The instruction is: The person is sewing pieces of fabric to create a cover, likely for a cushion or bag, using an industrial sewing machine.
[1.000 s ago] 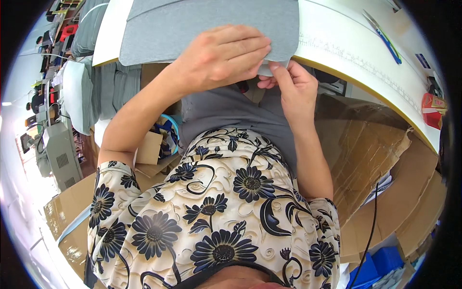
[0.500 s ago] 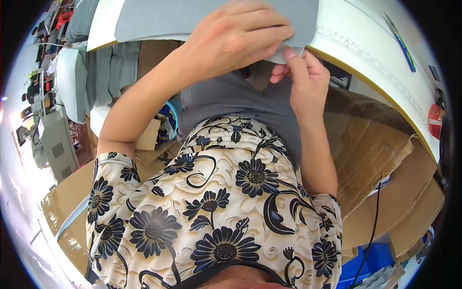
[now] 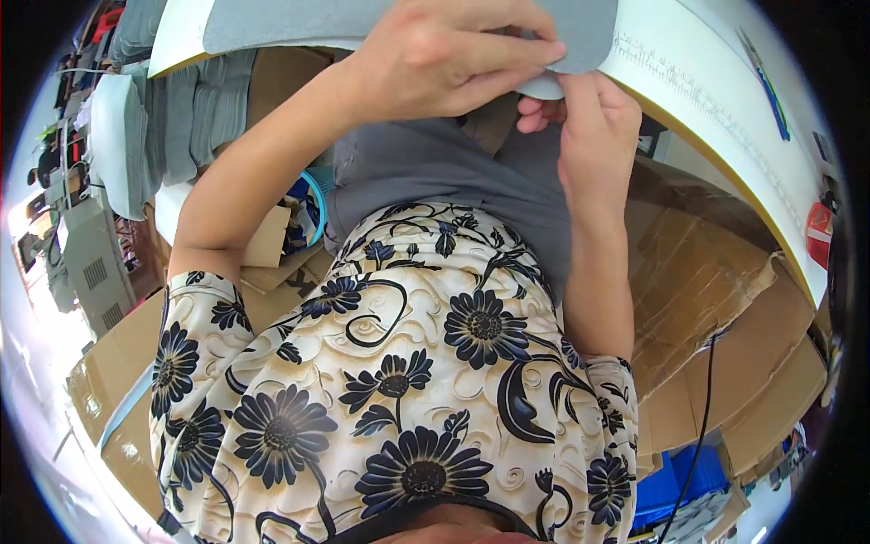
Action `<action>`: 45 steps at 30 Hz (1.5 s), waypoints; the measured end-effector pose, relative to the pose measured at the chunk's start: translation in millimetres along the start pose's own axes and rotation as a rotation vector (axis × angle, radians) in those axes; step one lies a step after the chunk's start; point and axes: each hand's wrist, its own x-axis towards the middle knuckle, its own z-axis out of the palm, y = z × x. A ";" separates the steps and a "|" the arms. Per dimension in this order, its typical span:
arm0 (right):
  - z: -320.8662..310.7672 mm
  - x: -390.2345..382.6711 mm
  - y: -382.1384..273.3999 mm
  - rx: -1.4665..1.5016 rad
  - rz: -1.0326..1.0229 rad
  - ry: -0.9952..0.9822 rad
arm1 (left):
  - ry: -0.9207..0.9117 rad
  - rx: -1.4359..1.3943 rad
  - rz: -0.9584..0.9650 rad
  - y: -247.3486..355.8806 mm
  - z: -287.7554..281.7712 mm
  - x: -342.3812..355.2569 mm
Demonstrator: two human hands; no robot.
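Observation:
A grey fabric panel point(image 3: 281, 20) with a rounded corner lies along the near edge of the white table point(image 3: 698, 63), overhanging it slightly. My left hand point(image 3: 453, 59) reaches across the panel, its thumb and fingers pinched on the cloth close to that corner. Just right of it, my right hand point(image 3: 598, 122) grips the corner's edge between thumb and forefinger, with the other fingers curled below. A paler flap point(image 3: 542, 87) shows between the two hands, under the grey cloth. The far part of the panel runs out of view.
Ruler-like marks run along the table's right side, near a slim pointed tool with a blue handle point(image 3: 770, 95). Stacked grey panels point(image 3: 213, 109) hang at the left. Below are a blue-rimmed basket point(image 3: 321, 204), cardboard point(image 3: 680, 281), a black cable point(image 3: 707, 390) and a blue container point(image 3: 680, 490).
Both hands have shifted a little to the right along the cloth. The panel's rounded corner now shows more plainly between them. The whole view has also moved slightly.

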 end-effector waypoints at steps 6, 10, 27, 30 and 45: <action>-15.0 -0.3 5.8 0.114 0.015 -0.111 | -0.136 0.302 0.355 -18.9 -14.4 7.7; -23.7 -3.1 -0.6 0.102 0.060 -0.116 | -0.194 0.128 0.008 14.8 -18.3 24.8; -9.1 -5.7 -22.9 0.120 0.030 -0.084 | -0.118 0.112 0.039 7.7 -16.6 23.7; -10.4 -10.8 -25.0 0.030 0.017 -0.056 | -0.104 0.096 0.056 8.8 -12.9 19.1; -12.2 -9.6 -19.7 0.103 0.094 0.012 | -0.178 0.075 -0.105 7.5 -14.0 20.7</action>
